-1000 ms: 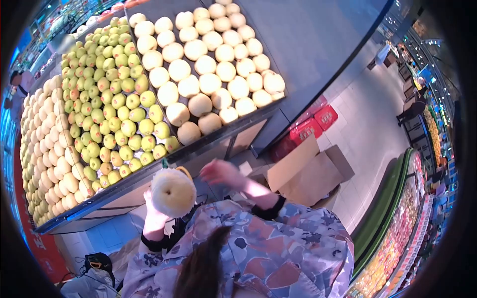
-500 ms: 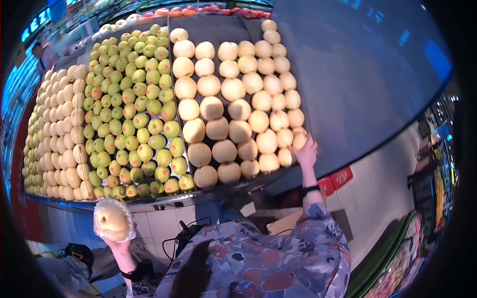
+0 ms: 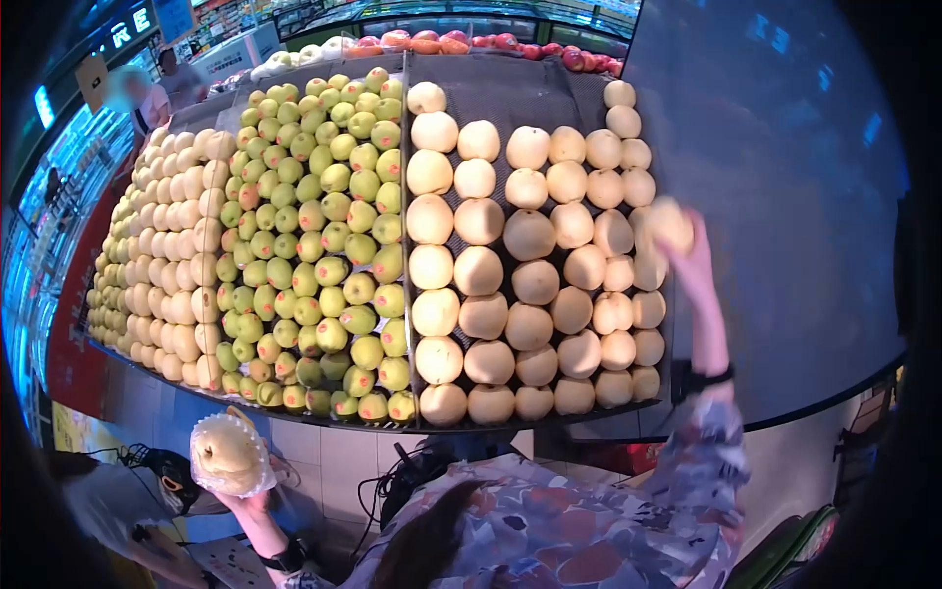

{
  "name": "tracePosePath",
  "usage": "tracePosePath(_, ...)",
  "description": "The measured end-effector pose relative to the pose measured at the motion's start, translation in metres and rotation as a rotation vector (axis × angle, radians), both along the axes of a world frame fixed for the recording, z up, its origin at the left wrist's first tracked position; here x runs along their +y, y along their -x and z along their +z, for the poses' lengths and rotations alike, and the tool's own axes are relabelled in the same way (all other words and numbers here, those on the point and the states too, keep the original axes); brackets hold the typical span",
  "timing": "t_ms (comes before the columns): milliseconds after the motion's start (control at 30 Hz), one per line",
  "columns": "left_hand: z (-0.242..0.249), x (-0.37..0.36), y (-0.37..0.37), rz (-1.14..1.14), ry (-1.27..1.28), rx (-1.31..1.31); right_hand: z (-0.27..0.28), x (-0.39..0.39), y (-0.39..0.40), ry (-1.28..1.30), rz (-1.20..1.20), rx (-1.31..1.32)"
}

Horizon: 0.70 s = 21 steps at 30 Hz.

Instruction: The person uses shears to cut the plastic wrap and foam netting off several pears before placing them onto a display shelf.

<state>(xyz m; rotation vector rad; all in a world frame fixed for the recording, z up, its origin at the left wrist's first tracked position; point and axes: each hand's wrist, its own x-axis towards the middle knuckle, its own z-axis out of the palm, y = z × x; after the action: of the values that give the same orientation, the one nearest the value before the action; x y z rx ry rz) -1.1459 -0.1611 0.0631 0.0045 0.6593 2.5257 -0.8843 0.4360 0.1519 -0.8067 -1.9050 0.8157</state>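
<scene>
A pale yellow pear in a white foam net rests in my left hand, out in front of the stand's lower edge. My right hand is closed around another round, pale yellow pear at the right edge of the display, a little blurred. Below and beside it sit rows of the same round pears on a dark, sloping mat. The fingers of my left hand are mostly hidden under the netted pear.
Green pears with red stickers fill the middle section, and more pale pears stand left of them. A wide dark panel borders the display on the right. Red apples lie along the back. People stand at the far left.
My right hand has moved up along the right edge of the display, now with a pear in its grasp. My left hand still holds the netted pear. The view has shifted left.
</scene>
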Motion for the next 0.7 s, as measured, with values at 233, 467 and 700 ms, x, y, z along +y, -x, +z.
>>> tracePosePath(233, -0.002, 0.007, -0.008, 0.003, -0.067, -0.051, 0.069, 0.09, 0.233, -0.091, -0.054, -0.17)
tracePosePath(467, 0.004, 0.023, -0.022, 0.365, 0.056, -0.319, 0.039, 0.086, 0.385, -0.042, -0.189, -0.273)
tracePosePath(700, -0.003, 0.017, -0.026, 0.452, 0.07, -0.275, -0.01, 0.087, 0.43, -0.12, -0.211, -0.331)
